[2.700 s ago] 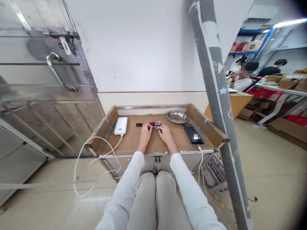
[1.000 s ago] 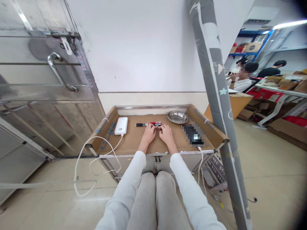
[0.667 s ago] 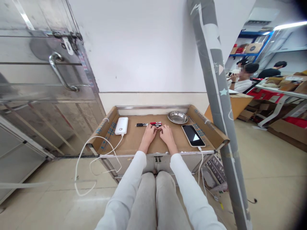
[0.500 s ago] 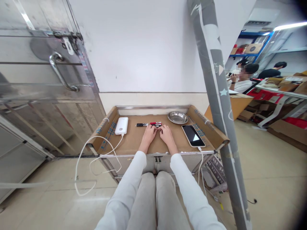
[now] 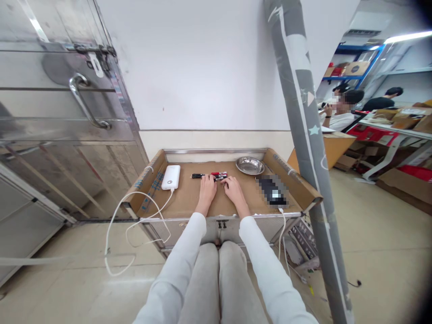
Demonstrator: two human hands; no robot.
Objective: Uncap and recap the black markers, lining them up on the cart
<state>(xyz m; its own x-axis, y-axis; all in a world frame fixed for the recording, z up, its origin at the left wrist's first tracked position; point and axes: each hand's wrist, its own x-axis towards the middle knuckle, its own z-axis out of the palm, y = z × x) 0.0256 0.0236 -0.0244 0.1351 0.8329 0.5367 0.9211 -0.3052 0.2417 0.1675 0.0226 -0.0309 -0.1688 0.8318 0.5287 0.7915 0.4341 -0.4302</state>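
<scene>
Several pens lie side by side at the middle of the cardboard-lined top. A black pen (image 5: pixel 197 176) sticks out on the left and a red pen (image 5: pixel 219 173) lies along the back. In front of the red one, a dark pen with a silvery part (image 5: pixel 220 178) spans the gap between my hands. My left hand (image 5: pixel 208 186) has curled fingers on this pen's left part, hiding some of it. At its right end, the bent fingertips of my right hand (image 5: pixel 232 186) pinch the pen. Both wrists rest low over the cardboard.
A white power bank (image 5: pixel 171 177) with a cable sits left; a phone (image 5: pixel 272 191), also cabled, lies right. Behind it stands a round metal dish (image 5: pixel 250 165). Raised cardboard sides (image 5: pixel 292 179) edge the top. A grey patterned roll (image 5: pixel 308 135) leans at right. People sit farther back.
My hands have moved apart: the left has shifted slightly left, and more of the dark pen shows between them. The other objects stay in place.
</scene>
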